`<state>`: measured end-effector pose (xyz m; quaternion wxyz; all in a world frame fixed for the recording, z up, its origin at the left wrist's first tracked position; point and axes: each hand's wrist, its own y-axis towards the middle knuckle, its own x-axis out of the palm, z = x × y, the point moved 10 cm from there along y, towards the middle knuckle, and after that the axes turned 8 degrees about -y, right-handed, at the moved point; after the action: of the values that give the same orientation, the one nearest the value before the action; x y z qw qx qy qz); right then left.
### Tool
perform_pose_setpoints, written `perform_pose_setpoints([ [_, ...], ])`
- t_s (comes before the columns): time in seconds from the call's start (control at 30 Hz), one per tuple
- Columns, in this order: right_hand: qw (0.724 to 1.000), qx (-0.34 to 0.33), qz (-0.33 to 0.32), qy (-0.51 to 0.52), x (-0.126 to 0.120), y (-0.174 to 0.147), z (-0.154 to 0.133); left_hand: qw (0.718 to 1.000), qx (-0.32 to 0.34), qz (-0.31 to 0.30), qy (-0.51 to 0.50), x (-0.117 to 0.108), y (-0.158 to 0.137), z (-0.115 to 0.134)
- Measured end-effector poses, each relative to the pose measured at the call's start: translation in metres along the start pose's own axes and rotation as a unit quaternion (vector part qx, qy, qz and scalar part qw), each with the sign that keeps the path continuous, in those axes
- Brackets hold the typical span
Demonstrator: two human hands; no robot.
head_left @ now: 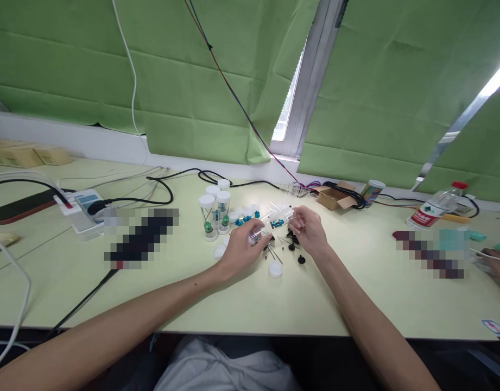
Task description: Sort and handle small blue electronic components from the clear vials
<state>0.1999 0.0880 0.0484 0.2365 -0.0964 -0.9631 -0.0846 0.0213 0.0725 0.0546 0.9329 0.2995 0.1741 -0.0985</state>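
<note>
My left hand (245, 245) is closed around a clear plastic tube (258, 234), held tilted just above the table. Beside it, my right hand (310, 231) is pinched near the tube's far end; what sits between its fingertips is too small and see-through to name. Small blue parts (245, 219) lie behind my hands, with one blue piece (278, 223) showing between them. Under the hands are black round parts (301, 260) and thin metal rods (276, 254). A white cap (275, 269) rests in front. Several capped clear tubes (208, 214), some with green balls inside, stand upright to the left.
A power strip (81, 212) with plugged cables sits at left, and a small open cardboard box (335, 196) at the back. At right are a red-capped bottle (435, 206), a printed can (372, 193) and another person's hand (496, 263). The table edge (250, 332) runs in front.
</note>
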Motion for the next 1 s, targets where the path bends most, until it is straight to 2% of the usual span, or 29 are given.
perform_pose_setpoints([
  [0.43,0.999,-0.012,-0.034,0.007,0.005,0.000,-0.002,1.000,-0.005,-0.001,-0.004,0.000,-0.002,-0.001],
  [1.0,0.995,-0.039,-0.087,-0.027,0.018,-0.006,-0.009,0.998,0.057,-0.006,0.005,0.000,-0.001,0.008],
])
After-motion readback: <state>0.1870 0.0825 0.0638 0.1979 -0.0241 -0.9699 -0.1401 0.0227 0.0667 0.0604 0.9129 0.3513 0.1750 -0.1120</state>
